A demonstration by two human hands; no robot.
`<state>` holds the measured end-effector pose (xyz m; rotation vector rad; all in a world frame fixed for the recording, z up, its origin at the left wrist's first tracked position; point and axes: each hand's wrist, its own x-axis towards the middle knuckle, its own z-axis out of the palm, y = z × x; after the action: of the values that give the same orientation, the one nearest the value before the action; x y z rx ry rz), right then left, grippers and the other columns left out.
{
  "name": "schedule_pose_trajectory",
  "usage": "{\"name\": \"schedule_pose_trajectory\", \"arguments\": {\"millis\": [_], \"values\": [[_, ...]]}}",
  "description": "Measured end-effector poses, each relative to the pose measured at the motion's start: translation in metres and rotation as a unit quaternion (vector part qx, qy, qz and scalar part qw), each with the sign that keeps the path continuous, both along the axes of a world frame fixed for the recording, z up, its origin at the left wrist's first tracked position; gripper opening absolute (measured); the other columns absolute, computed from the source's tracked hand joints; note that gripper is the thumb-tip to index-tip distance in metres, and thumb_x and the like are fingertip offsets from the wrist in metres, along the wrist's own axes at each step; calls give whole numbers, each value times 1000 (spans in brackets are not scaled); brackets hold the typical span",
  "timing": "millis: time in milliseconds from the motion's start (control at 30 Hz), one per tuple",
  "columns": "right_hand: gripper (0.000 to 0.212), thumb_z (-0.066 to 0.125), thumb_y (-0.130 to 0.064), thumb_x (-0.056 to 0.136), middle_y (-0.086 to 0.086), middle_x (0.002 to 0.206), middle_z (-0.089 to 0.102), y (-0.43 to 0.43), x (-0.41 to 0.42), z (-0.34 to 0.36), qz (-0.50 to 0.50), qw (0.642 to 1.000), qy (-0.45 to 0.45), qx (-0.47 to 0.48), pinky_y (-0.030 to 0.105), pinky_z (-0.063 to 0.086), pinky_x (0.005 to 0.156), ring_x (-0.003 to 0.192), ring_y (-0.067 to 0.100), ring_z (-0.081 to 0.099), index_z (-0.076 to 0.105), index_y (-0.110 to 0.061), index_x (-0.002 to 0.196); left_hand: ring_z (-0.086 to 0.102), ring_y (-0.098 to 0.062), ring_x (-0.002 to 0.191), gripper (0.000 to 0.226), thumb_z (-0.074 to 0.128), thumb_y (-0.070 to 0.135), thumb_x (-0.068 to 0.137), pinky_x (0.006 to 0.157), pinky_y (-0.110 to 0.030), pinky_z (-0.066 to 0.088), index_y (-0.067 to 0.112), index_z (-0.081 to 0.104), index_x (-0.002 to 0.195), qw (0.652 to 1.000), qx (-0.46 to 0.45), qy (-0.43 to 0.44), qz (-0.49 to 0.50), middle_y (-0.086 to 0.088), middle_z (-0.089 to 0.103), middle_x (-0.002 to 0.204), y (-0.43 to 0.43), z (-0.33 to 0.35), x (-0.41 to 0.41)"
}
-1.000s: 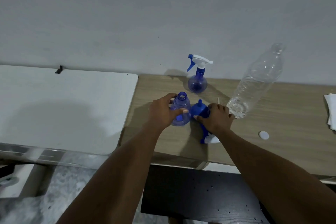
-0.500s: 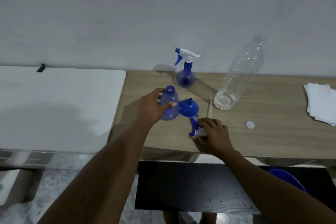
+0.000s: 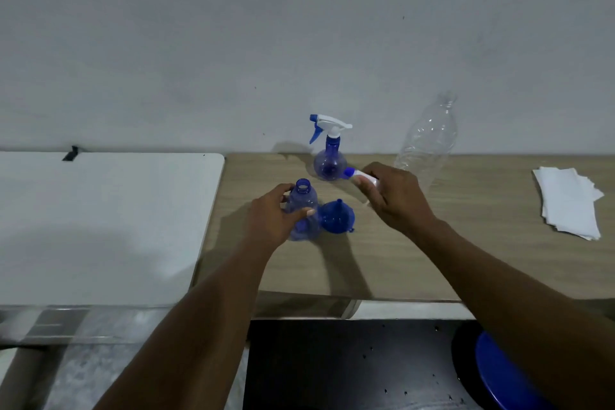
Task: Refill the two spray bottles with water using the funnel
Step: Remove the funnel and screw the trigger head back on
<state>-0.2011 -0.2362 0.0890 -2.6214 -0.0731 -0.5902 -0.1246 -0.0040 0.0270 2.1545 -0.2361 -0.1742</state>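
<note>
An uncapped blue spray bottle (image 3: 303, 201) stands on the wooden table (image 3: 466, 260), and my left hand (image 3: 274, 218) grips its body. Right beside it a blue funnel (image 3: 336, 217) lies upside down, spout up. My right hand (image 3: 396, 198) holds the loose white and blue spray head (image 3: 361, 177) above the table, between the funnel and the second spray bottle (image 3: 329, 156), which stands capped near the wall. A clear plastic water bottle (image 3: 429, 140) stands behind my right hand, uncapped and mostly hidden at its base.
A white table (image 3: 100, 226) adjoins the wooden one on the left. A stack of white paper napkins (image 3: 565, 201) lies at the right. Below the table edge are a black surface (image 3: 349, 366) and a blue round object (image 3: 499, 373).
My right hand has lifted the spray head from the table's front edge and carried it back and up toward the capped bottle. My left hand has stayed on the open bottle.
</note>
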Motion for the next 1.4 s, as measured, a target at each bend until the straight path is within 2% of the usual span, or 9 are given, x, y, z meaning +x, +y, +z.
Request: {"name": "schedule_pose_trajectory", "arguments": {"millis": [267, 400, 533, 667, 767, 933, 1133, 1233, 1400], "values": [[61, 38, -62, 97, 3, 62, 59, 30, 43, 112, 38, 984, -39, 170, 33, 43, 58, 56, 11, 52, 59, -12, 69, 70, -15, 87, 60, 89, 44, 67, 86, -40, 58, 34, 63, 121, 999, -16, 31, -3, 10, 69, 99, -1, 2, 0], [60, 43, -54, 100, 18, 65, 57, 53, 53, 127, 82, 972, -40, 216, 44, 50, 61, 56, 25, 50, 57, -4, 70, 70, -11, 85, 60, 88, 50, 66, 82, -41, 60, 39, 63, 119, 1000, -3, 30, -2, 16, 68, 95, -1, 2, -1], [70, 39, -65, 96, 21, 71, 63, 67, 59, 118, 100, 977, -17, 188, 41, 49, 63, 66, 34, 59, 66, -2, 80, 70, -13, 87, 60, 88, 45, 69, 85, -38, 59, 34, 63, 122, 999, 3, 34, -8, 13, 66, 95, -2, 5, -2], [69, 38, -65, 96, 18, 65, 56, 73, 59, 103, 103, 985, 7, 142, 30, 37, 58, 55, 15, 43, 60, -3, 74, 70, -15, 88, 60, 88, 44, 70, 86, -39, 58, 34, 62, 124, 999, 7, 31, -9, 10, 67, 98, -2, 5, -2], [62, 40, -56, 101, 5, 57, 51, 78, 59, 82, 97, 989, 40, 106, 31, 37, 58, 54, 12, 43, 53, -6, 67, 69, -14, 90, 62, 86, 48, 71, 86, -40, 58, 35, 60, 126, 999, 18, 30, -11, 9, 69, 103, -2, 4, -2], [64, 25, -67, 97, -6, 56, 44, 82, 65, 29, 67, 991, 94, 62, 40, 44, 61, 55, 12, 43, 48, -16, 64, 69, -14, 92, 62, 85, 50, 71, 87, -41, 58, 34, 58, 125, 999, 19, 40, -12, 12, 67, 102, -2, 4, -3], [51, 27, -55, 102, -3, 77, 54, 90, 61, 9, 114, 989, 95, 4, 37, 46, 68, 72, 16, 49, 52, -15, 83, 69, -16, 94, 60, 82, 45, 76, 91, -40, 55, 27, 59, 128, 999, 27, 34, -15, 6, 71, 110, -2, 2, -3], [26, 54, -41, 92, -2, 94, 57, 89, 62, 12, 140, 980, 112, -86, 33, 39, 70, 84, 18, 52, 53, -17, 101, 71, -15, 90, 48, 82, 40, 76, 88, -41, 56, 28, 64, 119, 1000, 19, 24, -2, 5, 74, 102, 0, -2, -4], [35, 63, -14, 83, 2, 107, 58, 84, 65, 13, 150, 972, 173, -54, 42, 49, 81, 92, 21, 53, 51, -13, 116, 69, -14, 94, 57, 84, 37, 76, 89, -36, 56, 28, 60, 128, 1000, -1, 27, -9, 12, 68, 103, 1, -1, -6]]}}
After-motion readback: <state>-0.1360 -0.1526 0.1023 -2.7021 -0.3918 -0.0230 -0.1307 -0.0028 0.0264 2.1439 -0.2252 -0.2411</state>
